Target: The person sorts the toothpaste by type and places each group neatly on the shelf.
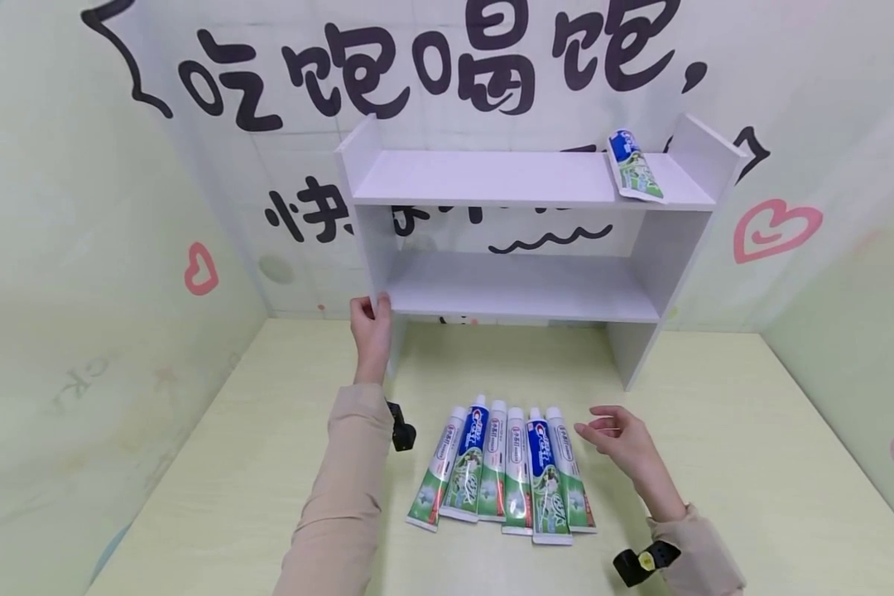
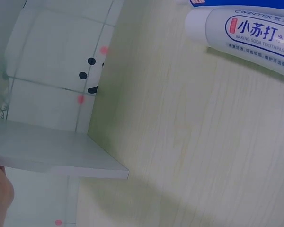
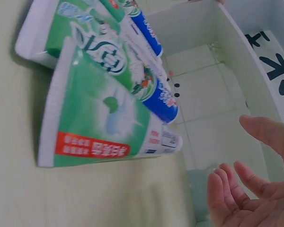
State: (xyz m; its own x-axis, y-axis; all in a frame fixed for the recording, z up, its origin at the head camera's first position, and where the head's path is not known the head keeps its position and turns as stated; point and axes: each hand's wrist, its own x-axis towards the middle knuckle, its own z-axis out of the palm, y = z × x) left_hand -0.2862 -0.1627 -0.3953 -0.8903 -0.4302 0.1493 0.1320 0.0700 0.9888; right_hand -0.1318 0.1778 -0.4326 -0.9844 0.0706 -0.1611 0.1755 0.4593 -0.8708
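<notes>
My left hand [image 1: 372,338] grips the left side panel of a white two-tier shelf [image 1: 507,285]; the left wrist view shows part of that panel [image 2: 61,149] with a bit of the hand behind it. On the table, several toothpaste tubes lie in a fanned row, caps toward the shelf. Among them are a blue-and-green tube [image 1: 548,480] and, at the right end, a white-and-green tube [image 1: 572,472]. My right hand [image 1: 626,447] hovers just right of that end tube, fingers loosely bent, holding nothing. Another blue-and-green toothpaste tube [image 1: 636,165] lies on the top tier, at its right.
The shelf stands at the back of a pale wooden table [image 1: 268,463], near the wall [image 1: 298,108] with black lettering. Side walls [image 1: 104,273] rise left and right of the table. Black wrist cameras [image 1: 400,427] sit on both sleeves.
</notes>
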